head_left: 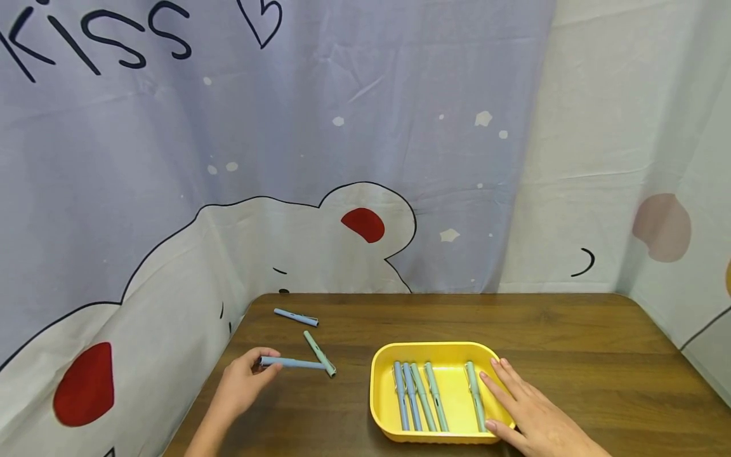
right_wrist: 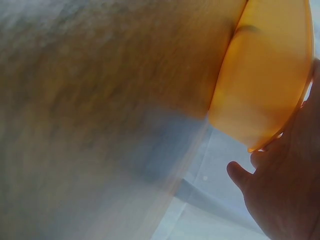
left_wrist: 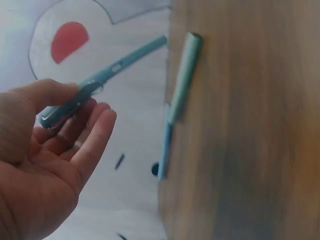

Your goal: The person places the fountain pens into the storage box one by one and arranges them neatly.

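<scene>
My left hand (head_left: 242, 381) pinches a blue pen (head_left: 297, 364) by its capped end, between thumb and fingers; in the left wrist view this pen (left_wrist: 127, 59) slants up, its clip by the fingertips. Close past its tip, a green pen (head_left: 320, 353) lies on the table, and a second blue pen (head_left: 296, 317) lies farther back. My right hand (head_left: 528, 406) rests with spread fingers on the right rim of a yellow tray (head_left: 457, 349). Inside the tray, two blue pens (head_left: 406, 397) and two green pens (head_left: 431, 397) sit on the left, and another green pen (head_left: 475, 397) on the right.
The brown wooden table (head_left: 599, 355) reaches back to a printed curtain (head_left: 365, 139) that hangs along its far edge and sides. In the right wrist view the tray's outer wall (right_wrist: 262, 75) stands beside the hand.
</scene>
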Motion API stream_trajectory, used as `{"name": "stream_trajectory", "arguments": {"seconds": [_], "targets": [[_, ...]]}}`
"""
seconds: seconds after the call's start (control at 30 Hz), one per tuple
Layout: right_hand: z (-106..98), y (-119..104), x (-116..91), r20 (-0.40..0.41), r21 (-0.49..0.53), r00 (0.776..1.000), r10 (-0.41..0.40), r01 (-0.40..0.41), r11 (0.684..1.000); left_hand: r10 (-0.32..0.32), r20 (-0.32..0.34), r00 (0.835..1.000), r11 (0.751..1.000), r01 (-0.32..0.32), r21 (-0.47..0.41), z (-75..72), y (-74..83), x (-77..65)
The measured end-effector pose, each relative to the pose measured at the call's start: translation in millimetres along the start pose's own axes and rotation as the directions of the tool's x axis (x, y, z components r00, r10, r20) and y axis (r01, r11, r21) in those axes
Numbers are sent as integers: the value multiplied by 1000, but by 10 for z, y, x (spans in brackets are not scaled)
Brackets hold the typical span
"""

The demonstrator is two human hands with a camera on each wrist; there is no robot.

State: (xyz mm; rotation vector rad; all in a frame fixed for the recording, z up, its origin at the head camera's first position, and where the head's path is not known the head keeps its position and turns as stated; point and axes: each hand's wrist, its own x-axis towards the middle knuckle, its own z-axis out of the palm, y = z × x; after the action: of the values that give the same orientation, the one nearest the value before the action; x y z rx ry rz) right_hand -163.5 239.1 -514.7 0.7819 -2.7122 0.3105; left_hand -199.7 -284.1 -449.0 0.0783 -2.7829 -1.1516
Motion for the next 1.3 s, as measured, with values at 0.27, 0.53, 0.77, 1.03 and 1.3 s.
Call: {"name": "stream_trajectory", "arguments": {"seconds": [0.27, 0.53, 0.77, 1.03, 1.3], "targets": [[-15, -9, 4, 22, 23, 1000, 15, -16, 1000, 43, -24, 999, 881, -49, -471, 139, 278, 9], [-13, -27, 7, 21, 15, 1000, 18, -19, 1000, 93, -17, 996, 726, -79, -683, 299, 512, 43], [-26, -28, 16, 0, 6, 1000, 5, -5, 1000, 155, 44, 987, 661, -71, -747, 448, 664, 79], [-34, -33, 6, 14, 22, 1000, 14, -15, 1000, 144, 100, 984, 634, -14, -773, 618, 866, 94], [-7, -1, 8, -46, 29, 998, -42, 43, 999, 172, 150, 974, 611, 14, -792, 817, 1077, 104]]}}
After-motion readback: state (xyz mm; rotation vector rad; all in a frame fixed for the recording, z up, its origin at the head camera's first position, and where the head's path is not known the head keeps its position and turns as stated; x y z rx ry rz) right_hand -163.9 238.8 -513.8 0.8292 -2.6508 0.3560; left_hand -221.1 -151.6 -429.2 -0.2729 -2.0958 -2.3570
